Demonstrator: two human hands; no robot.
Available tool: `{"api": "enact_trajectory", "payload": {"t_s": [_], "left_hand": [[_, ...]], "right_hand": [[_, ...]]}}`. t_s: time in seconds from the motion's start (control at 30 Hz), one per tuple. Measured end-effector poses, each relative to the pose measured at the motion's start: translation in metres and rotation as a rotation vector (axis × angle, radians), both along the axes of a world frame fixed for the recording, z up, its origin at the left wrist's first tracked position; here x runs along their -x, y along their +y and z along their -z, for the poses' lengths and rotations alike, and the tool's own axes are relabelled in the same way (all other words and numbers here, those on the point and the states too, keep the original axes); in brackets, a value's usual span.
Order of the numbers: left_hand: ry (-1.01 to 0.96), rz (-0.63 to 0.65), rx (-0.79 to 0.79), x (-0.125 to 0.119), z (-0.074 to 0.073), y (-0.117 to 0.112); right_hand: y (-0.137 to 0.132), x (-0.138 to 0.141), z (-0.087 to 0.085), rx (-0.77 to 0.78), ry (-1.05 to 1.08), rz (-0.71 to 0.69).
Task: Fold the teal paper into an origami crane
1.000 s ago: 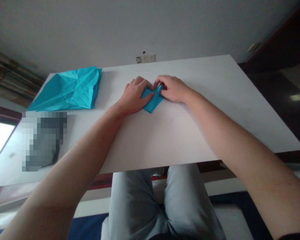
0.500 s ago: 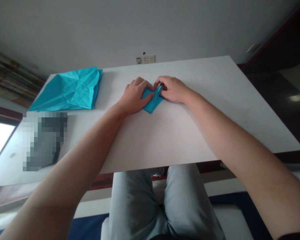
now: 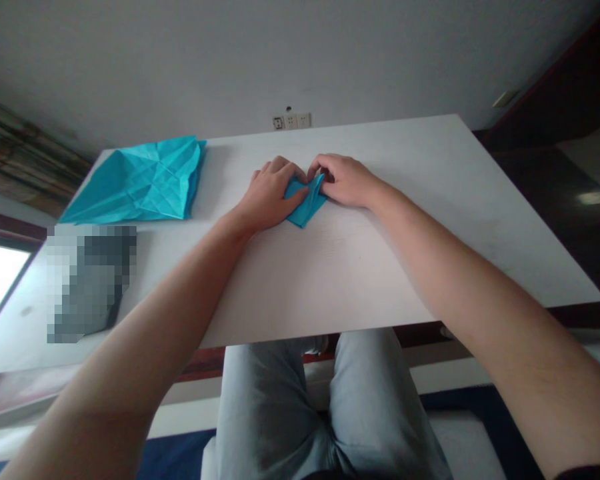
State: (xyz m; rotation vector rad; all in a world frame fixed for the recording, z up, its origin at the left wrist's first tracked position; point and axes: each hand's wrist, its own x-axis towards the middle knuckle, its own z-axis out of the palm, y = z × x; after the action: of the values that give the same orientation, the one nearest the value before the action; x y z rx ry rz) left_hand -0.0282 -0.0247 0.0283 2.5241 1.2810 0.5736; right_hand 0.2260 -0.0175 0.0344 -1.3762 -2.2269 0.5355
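Note:
A small piece of folded blue paper (image 3: 304,211) lies on the white table (image 3: 300,287), with one corner pointing toward me. My left hand (image 3: 270,193) presses on its left side, the thumb across the top and the fingers along the far edge. On the other side, my right hand (image 3: 345,179) pinches the paper's upper right flap between thumb and forefinger. The two forefingers nearly meet at the far edge. Part of the paper is hidden under my left hand.
Creased larger sheets of blue paper (image 3: 140,180) lie at the table's far left. Nearer on that side is a pixelated dark flat object (image 3: 93,287). Wall sockets (image 3: 291,121) sit just above the table's back edge.

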Motion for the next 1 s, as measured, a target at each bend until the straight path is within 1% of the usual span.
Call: {"api": "enact_trajectory", "payload": {"t_s": [0.47,0.73,1.0], "left_hand": [[0.008,0.002,-0.006,-0.0006,-0.0011,-0.0003],[-0.014,0.002,-0.007,-0.0005,-0.0007,-0.0003],[-0.003,-0.007,0.015,-0.0020,-0.0045,-0.0028]], "right_hand": [[0.0001,0.0008,0.0011,0.002,-0.001,0.015],[-0.0038,0.0028,-0.0031,0.015,-0.002,0.025],[-0.0040,0.0030,-0.0039,0.021,-0.014,0.029]]}}
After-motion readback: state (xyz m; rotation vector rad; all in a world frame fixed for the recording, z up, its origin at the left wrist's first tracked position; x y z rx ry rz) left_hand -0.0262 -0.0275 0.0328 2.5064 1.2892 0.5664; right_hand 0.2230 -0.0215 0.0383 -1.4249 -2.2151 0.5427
